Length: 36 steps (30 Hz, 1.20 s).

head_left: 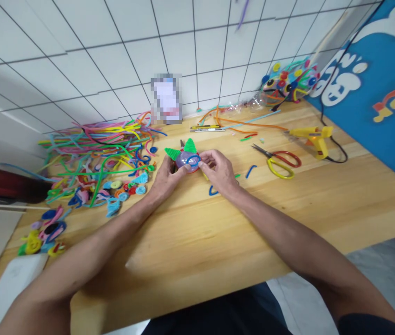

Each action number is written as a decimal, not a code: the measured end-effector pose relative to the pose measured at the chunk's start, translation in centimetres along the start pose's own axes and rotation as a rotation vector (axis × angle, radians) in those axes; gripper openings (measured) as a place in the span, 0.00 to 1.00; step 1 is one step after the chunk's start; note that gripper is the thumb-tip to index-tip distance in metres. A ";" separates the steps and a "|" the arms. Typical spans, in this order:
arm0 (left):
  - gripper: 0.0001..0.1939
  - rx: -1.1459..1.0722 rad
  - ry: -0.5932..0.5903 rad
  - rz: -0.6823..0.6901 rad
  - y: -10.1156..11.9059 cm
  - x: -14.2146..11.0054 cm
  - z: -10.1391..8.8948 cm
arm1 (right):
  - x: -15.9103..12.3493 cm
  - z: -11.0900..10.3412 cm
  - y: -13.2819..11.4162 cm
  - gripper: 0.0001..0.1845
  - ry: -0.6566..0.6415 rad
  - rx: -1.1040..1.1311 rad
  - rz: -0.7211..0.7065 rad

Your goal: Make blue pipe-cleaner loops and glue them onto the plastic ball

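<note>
Between my two hands is a clear, purplish plastic ball with two green pipe-cleaner ears on top. A blue pipe-cleaner ring lies against its front. My left hand is closed around the ball's left side, thumb on its lower front. With thumb and fingers bent, my right hand pinches the ring's right edge against the ball. Something yellow shows under the right fingers, too hidden to name. Blue pipe-cleaner scraps lie right of my right hand.
Left is a heap of colourful pipe cleaners with coiled pieces. Scissors and a yellow hot glue gun lie right. Behind are utility knives and a phone against the tiled wall. Decorated balls sit back right.
</note>
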State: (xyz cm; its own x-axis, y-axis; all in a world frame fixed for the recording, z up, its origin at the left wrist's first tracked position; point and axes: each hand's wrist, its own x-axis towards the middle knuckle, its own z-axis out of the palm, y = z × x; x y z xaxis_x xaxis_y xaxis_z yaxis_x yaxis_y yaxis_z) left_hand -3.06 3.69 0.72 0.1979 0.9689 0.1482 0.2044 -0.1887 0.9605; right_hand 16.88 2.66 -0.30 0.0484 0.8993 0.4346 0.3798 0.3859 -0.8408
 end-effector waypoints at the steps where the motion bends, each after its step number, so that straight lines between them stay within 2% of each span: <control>1: 0.28 0.008 0.006 0.010 -0.1 -0.1 0.1 | 0.0 -0.1 0.0 0.08 0.001 -0.013 -0.037; 5: 0.28 0.007 0.004 0.031 -0.3 -0.2 0.2 | -0.1 -0.3 -0.2 0.09 -0.027 -0.062 -0.193; 9: 0.26 0.013 0.002 0.014 -0.3 -0.2 0.3 | -0.2 -0.4 -0.4 0.08 -0.048 -0.111 -0.239; 15: 0.25 0.026 0.017 0.056 -0.8 -0.2 0.2 | -0.4 -0.4 -0.9 0.13 -0.054 -0.231 -0.325; 27: 0.23 0.059 0.019 0.080 -0.1 -0.1 0.4 | -0.3 -0.4 -1.3 0.13 -0.033 -0.293 -0.395; 36: 0.20 0.021 -0.007 0.078 0.0 -0.2 0.1 | -0.5 -0.2 -1.4 0.14 -0.024 -0.287 -0.387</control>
State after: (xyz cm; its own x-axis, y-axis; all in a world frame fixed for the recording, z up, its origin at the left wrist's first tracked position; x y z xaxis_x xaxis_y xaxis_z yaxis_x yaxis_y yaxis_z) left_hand -2.96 3.51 0.71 0.2211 0.9500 0.2206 0.2077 -0.2669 0.9411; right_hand 16.52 1.66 0.69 -0.1670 0.7069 0.6873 0.6053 0.6237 -0.4945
